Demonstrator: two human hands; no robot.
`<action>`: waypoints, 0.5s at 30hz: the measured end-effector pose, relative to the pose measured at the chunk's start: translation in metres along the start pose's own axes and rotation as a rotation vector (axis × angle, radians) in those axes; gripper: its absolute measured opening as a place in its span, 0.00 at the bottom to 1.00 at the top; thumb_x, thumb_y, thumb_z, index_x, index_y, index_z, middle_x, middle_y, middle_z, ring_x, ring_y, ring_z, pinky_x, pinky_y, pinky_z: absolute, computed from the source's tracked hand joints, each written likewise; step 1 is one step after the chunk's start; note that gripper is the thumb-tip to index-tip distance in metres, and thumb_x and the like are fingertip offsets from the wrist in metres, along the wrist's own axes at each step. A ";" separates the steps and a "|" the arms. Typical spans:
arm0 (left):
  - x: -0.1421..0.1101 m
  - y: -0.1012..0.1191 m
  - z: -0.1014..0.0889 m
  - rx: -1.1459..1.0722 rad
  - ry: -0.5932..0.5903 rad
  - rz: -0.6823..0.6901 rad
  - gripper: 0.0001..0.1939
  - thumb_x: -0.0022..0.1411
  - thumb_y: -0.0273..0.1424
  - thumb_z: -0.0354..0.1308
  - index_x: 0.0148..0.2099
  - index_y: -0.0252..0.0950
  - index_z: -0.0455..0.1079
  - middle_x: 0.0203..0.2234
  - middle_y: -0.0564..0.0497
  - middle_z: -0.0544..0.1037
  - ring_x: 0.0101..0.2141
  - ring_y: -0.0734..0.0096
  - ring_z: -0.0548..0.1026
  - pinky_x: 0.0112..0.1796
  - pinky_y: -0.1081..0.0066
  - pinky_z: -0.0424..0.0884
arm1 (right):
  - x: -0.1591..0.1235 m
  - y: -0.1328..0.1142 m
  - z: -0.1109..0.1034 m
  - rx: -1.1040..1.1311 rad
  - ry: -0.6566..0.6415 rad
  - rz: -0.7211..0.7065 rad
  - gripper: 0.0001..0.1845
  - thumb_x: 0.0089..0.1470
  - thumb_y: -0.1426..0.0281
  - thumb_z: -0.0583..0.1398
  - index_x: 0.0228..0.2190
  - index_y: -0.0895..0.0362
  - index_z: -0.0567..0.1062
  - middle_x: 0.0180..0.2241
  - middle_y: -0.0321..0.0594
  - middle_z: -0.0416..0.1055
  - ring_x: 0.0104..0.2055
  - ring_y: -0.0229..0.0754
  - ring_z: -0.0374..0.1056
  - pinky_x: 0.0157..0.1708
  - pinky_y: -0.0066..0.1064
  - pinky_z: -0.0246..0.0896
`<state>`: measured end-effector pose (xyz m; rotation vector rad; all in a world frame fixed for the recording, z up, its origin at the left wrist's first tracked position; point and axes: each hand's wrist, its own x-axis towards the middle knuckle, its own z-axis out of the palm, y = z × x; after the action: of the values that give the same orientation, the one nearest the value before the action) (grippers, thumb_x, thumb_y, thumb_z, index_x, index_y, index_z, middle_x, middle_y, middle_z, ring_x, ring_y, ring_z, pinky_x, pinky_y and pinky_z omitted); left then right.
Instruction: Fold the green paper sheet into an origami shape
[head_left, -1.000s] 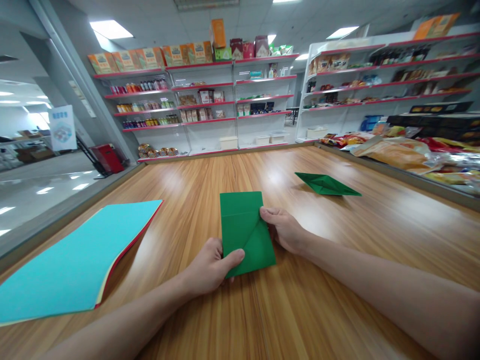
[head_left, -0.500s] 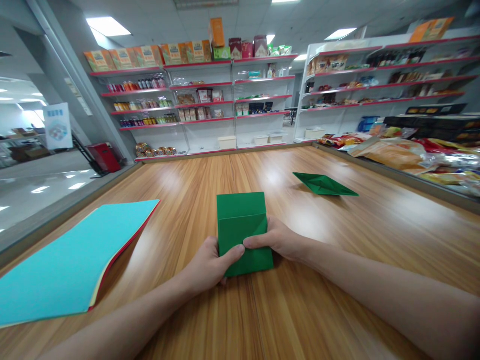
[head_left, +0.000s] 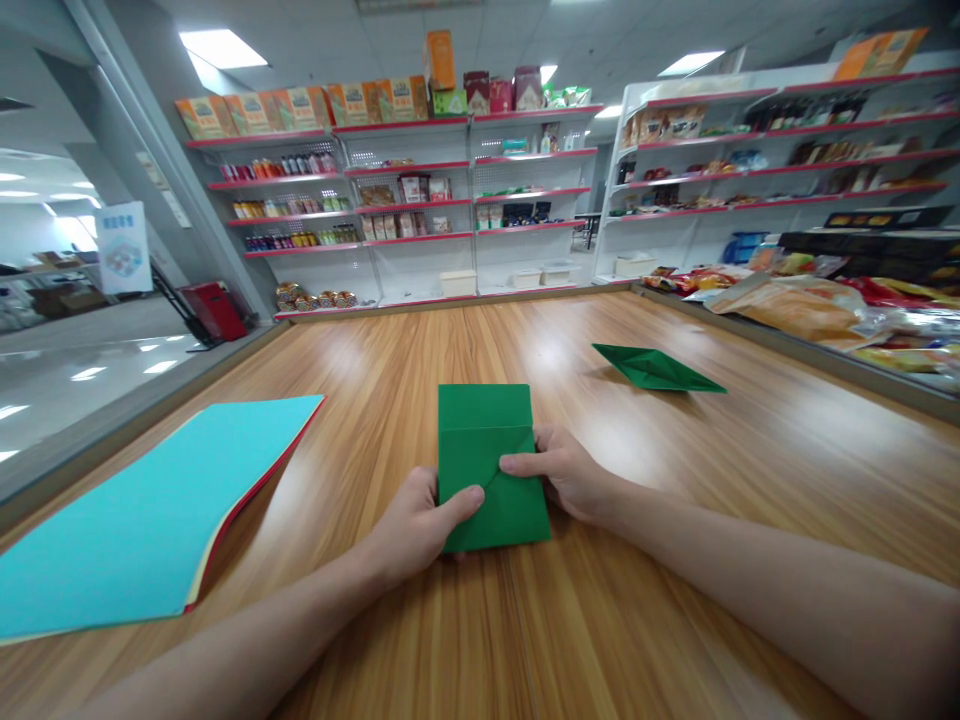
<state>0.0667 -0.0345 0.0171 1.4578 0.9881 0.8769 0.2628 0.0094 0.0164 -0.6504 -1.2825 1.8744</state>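
Note:
Between my two hands is a folded sheet of green paper, roughly rectangular, with a crease across its upper part and a slanted fold line lower down. My left hand grips its lower left side, thumb flat on the front and fingers hidden behind. On the right edge, my right hand pinches the paper, its thumb lying on the front higher than the left thumb. A second green piece, a folded paper shape with pointed ends, rests on the table farther off to the right.
A stack of coloured paper, light blue on top with red and cream edges below, lies to the left on the wooden table. Packaged snacks are heaped past the right edge. Stocked shelves stand behind.
My right thumb has slid up and to the right along the paper, away from my left thumb. The view has shifted slightly; the other papers lie as before.

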 end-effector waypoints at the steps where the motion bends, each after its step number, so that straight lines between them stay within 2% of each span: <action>1: 0.000 0.000 0.000 0.035 0.063 0.061 0.19 0.59 0.43 0.57 0.41 0.30 0.69 0.27 0.47 0.75 0.28 0.66 0.75 0.30 0.67 0.75 | 0.001 -0.001 -0.003 -0.049 -0.025 0.021 0.20 0.38 0.66 0.70 0.36 0.61 0.78 0.35 0.44 0.78 0.35 0.44 0.73 0.41 0.39 0.67; 3: 0.000 0.001 -0.002 0.195 0.293 0.202 0.24 0.61 0.39 0.56 0.54 0.31 0.61 0.41 0.41 0.74 0.43 0.57 0.74 0.44 0.58 0.73 | 0.002 -0.003 -0.007 -0.214 -0.081 0.080 0.18 0.38 0.66 0.70 0.33 0.62 0.79 0.32 0.43 0.78 0.33 0.43 0.73 0.37 0.36 0.67; 5: -0.001 0.000 -0.005 0.476 0.547 0.332 0.35 0.59 0.36 0.58 0.63 0.32 0.48 0.53 0.36 0.65 0.55 0.50 0.65 0.52 0.49 0.65 | 0.004 -0.005 -0.009 -0.415 -0.122 0.135 0.16 0.40 0.64 0.68 0.31 0.62 0.79 0.32 0.43 0.78 0.31 0.42 0.72 0.33 0.33 0.66; 6: -0.001 0.000 -0.007 0.633 0.597 0.394 0.38 0.58 0.34 0.59 0.65 0.34 0.46 0.57 0.35 0.60 0.59 0.47 0.60 0.54 0.46 0.60 | 0.005 -0.006 -0.010 -0.506 -0.127 0.146 0.15 0.42 0.63 0.67 0.31 0.62 0.79 0.31 0.42 0.77 0.30 0.42 0.71 0.31 0.32 0.66; 7: -0.002 -0.001 -0.009 0.774 0.562 0.460 0.37 0.57 0.32 0.59 0.65 0.35 0.47 0.60 0.36 0.57 0.61 0.46 0.54 0.57 0.44 0.56 | 0.007 -0.006 -0.011 -0.596 -0.118 0.144 0.14 0.44 0.63 0.66 0.30 0.61 0.79 0.30 0.41 0.77 0.29 0.41 0.70 0.29 0.31 0.64; 8: -0.003 -0.002 -0.010 0.886 0.436 0.520 0.34 0.58 0.30 0.58 0.64 0.38 0.50 0.62 0.38 0.55 0.63 0.48 0.51 0.58 0.45 0.53 | 0.009 -0.006 -0.012 -0.692 -0.089 0.122 0.13 0.45 0.62 0.65 0.29 0.60 0.79 0.27 0.39 0.76 0.27 0.40 0.69 0.26 0.29 0.62; 10: -0.004 -0.003 -0.012 0.983 0.071 0.550 0.27 0.63 0.28 0.52 0.63 0.40 0.54 0.62 0.43 0.58 0.64 0.54 0.51 0.60 0.49 0.54 | 0.012 -0.005 -0.016 -0.918 0.009 0.046 0.13 0.45 0.61 0.65 0.24 0.60 0.77 0.22 0.36 0.72 0.24 0.37 0.65 0.22 0.27 0.56; 11: -0.005 -0.004 -0.012 0.989 -0.066 0.517 0.26 0.64 0.27 0.50 0.63 0.39 0.54 0.61 0.42 0.60 0.63 0.57 0.54 0.59 0.52 0.56 | 0.014 -0.003 -0.019 -1.031 0.078 -0.003 0.14 0.43 0.60 0.66 0.23 0.60 0.76 0.20 0.35 0.69 0.22 0.36 0.63 0.20 0.26 0.53; 12: -0.004 -0.004 -0.013 0.987 -0.137 0.468 0.26 0.65 0.27 0.49 0.64 0.37 0.53 0.61 0.41 0.61 0.62 0.58 0.56 0.59 0.54 0.58 | 0.015 -0.002 -0.022 -1.125 0.152 -0.055 0.15 0.42 0.60 0.67 0.24 0.60 0.76 0.20 0.34 0.68 0.22 0.36 0.62 0.20 0.26 0.51; 13: -0.004 -0.004 -0.014 0.991 -0.154 0.416 0.26 0.66 0.29 0.48 0.64 0.34 0.53 0.60 0.39 0.62 0.61 0.58 0.58 0.59 0.55 0.59 | 0.015 0.000 -0.024 -1.198 0.223 -0.110 0.16 0.40 0.60 0.68 0.27 0.59 0.76 0.21 0.35 0.68 0.23 0.36 0.62 0.21 0.27 0.51; 15: -0.001 -0.004 -0.017 1.035 -0.117 0.360 0.25 0.66 0.32 0.49 0.63 0.32 0.56 0.61 0.38 0.62 0.61 0.56 0.59 0.59 0.54 0.58 | 0.015 0.002 -0.026 -1.295 0.312 -0.232 0.17 0.42 0.62 0.67 0.35 0.58 0.76 0.26 0.37 0.71 0.27 0.38 0.64 0.25 0.28 0.54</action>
<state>0.0499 -0.0290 0.0151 2.5885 1.1703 0.4967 0.2736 0.0355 0.0050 -1.2734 -2.1396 0.5169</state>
